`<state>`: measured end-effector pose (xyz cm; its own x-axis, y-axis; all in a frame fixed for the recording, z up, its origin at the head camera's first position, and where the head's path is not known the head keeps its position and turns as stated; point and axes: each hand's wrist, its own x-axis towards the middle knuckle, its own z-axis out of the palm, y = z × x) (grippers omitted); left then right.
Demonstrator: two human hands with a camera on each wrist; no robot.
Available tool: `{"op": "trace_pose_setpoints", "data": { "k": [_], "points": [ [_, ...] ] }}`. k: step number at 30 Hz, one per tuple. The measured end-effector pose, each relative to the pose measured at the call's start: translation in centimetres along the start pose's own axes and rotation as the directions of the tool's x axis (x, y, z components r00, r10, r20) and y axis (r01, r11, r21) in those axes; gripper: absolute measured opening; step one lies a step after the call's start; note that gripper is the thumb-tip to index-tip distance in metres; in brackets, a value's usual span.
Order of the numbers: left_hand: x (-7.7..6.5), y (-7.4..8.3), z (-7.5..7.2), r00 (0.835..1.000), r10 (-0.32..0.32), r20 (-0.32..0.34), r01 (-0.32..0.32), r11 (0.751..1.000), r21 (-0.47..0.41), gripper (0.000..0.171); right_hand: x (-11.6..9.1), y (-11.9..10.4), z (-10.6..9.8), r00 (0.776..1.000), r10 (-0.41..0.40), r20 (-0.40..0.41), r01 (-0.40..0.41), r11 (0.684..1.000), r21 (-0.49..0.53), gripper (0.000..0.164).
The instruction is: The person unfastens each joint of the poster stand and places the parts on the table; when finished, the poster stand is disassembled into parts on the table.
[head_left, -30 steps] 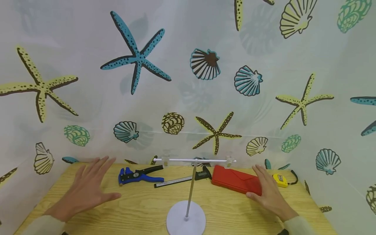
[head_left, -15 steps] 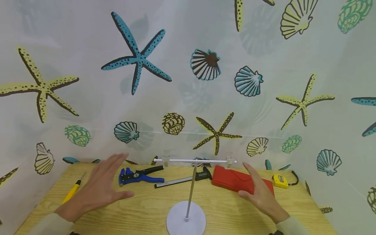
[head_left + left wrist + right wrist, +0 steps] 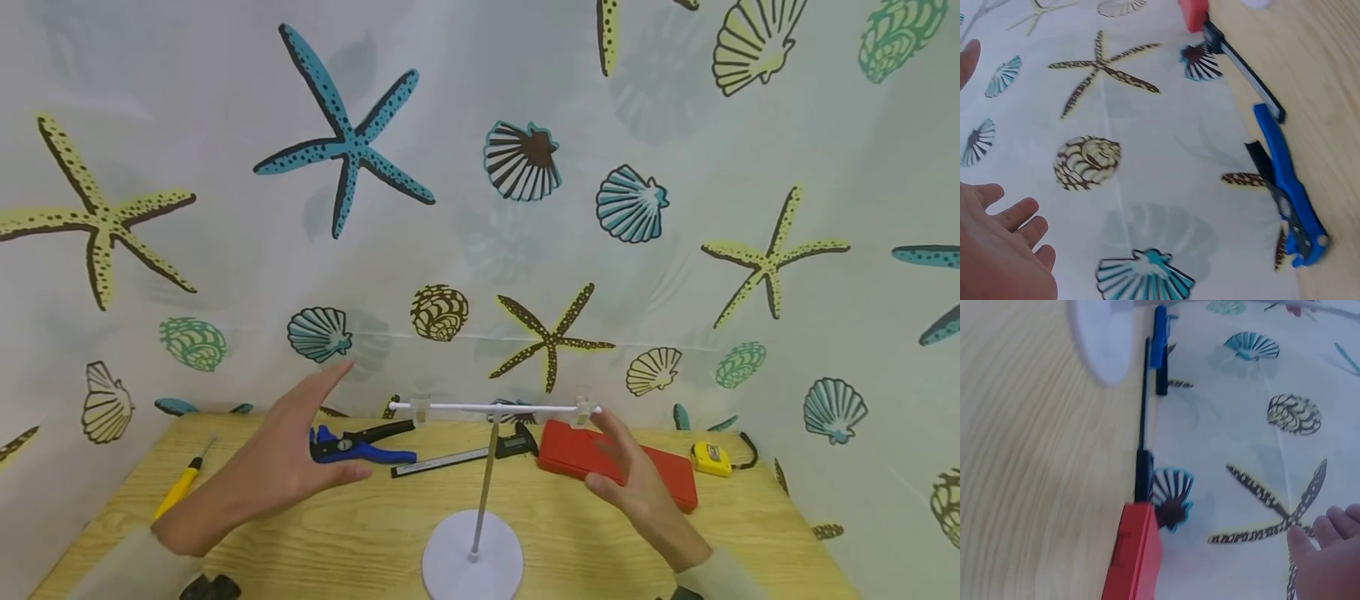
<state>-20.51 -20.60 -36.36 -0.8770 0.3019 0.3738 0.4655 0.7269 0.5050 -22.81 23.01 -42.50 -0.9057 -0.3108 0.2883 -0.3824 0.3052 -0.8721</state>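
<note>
White T-shaped stand (image 3: 485, 490), upright at mid-table: a round base (image 3: 450, 560), a slim pole and a thin crossbar (image 3: 480, 408) with a clear clip near each end. Going left to right in my head view, a yellow-handled screwdriver (image 3: 178, 490) lies beyond the left wrist, its shaft pointing away. Next, the left hand (image 3: 281, 454) hangs in the air, spread wide, thumb well apart from extended fingers, holding nothing. Beside it lie blue-and-black wire strippers (image 3: 347, 446), then a digital caliper (image 3: 465, 458), its display end near the red case. The stand comes next, between the two hands. Past it, the red case (image 3: 573, 450) lies at a slant, partly hidden by the right hand (image 3: 633, 479), whose thumb and forefinger are parted around nothing. That forefinger shows near the crossbar's right end; I cannot tell whether they touch. Last is a yellow tape measure (image 3: 711, 459) with a dark strap.

I judge the step to be a two-sided reach around the stand. To do it well, I would bring both hands in slowly and level, spare the clips, and touch lightly: the long bar on its thin pole looks easy to tip.

The table (image 3: 360, 550) is pale, grained wood. White fabric (image 3: 450, 67) printed with starfish and shells hangs behind it and along both sides, fainter prints showing through.
</note>
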Motion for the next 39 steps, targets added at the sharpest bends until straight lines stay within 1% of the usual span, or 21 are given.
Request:
{"op": "trace_pose_setpoints", "data": {
  "k": [3, 6, 8, 11, 16, 19, 23, 26, 29, 31, 36, 39],
  "points": [
    [0.3, 1.7, -0.5, 1.0, 0.018, -0.018, -0.018, 0.999, -0.041, 0.11, 0.2, -0.9, 0.7, 0.999, -0.039, -0.014, 0.04, 0.995, 0.091, 0.076],
    [0.7, 3.4, -1.0, 0.999, 0.038, -0.038, -0.04, 0.998, -0.057, 0.105, 0.4, -1.9, 1.4, 0.995, -0.1, -0.023, 0.103, 0.98, 0.172, 0.073],
    [1.0, 4.5, -1.2, 0.997, 0.058, -0.049, -0.06, 0.997, -0.057, 0.102, 0.6, -2.5, 2.0, 0.99, -0.139, -0.019, 0.14, 0.966, 0.216, 0.07],
    [1.6, 6.0, -1.3, 0.995, 0.084, -0.06, -0.087, 0.995, -0.045, 0.097, 1.1, -3.3, 3.0, 0.98, -0.196, 0.008, 0.186, 0.939, 0.289, 0.067],
    [2.7, 8.2, -1.1, 0.991, 0.125, -0.053, -0.126, 0.992, -0.015, 0.086, 1.7, -4.5, 4.8, 0.972, -0.234, 0.025, 0.207, 0.901, 0.382, 0.066],
    [3.2, 9.3, -0.8, 0.984, 0.169, -0.059, -0.169, 0.986, 0.016, 0.079, 2.2, -5.2, 5.8, 0.973, -0.232, 0.017, 0.203, 0.882, 0.425, 0.066],
    [4.0, 10.6, -0.5, 0.969, 0.235, -0.07, -0.231, 0.971, 0.064, 0.065, 2.9, -6.1, 7.0, 0.977, -0.215, -0.007, 0.193, 0.861, 0.47, 0.064],
    [4.6, 11.3, -0.5, 0.955, 0.287, -0.071, -0.28, 0.956, 0.09, 0.054, 3.3, -6.5, 7.7, 0.975, -0.22, -0.023, 0.201, 0.837, 0.509, 0.061],
    [5.2, 11.9, -0.5, 0.944, 0.322, -0.068, -0.314, 0.943, 0.108, 0.047, 3.5, -7.0, 8.3, 0.976, -0.216, -0.035, 0.201, 0.818, 0.54, 0.055],
    [5.5, 12.1, -0.5, 0.938, 0.341, -0.068, -0.331, 0.935, 0.126, 0.043, 3.6, -7.4, 8.6, 0.979, -0.198, -0.038, 0.186, 0.813, 0.552, 0.05],
    [5.9, 12.6, -0.3, 0.932, 0.36, -0.043, -0.35, 0.924, 0.155, 0.034, 3.6, -7.9, 9.0, 0.99, -0.134, -0.049, 0.139, 0.824, 0.549, 0.035],
    [6.1, 12.9, -0.2, 0.927, 0.373, -0.027, -0.364, 0.916, 0.166, 0.03, 3.7, -8.0, 9.2, 0.99, -0.123, -0.064, 0.138, 0.826, 0.547, 0.028]
  ]
}}
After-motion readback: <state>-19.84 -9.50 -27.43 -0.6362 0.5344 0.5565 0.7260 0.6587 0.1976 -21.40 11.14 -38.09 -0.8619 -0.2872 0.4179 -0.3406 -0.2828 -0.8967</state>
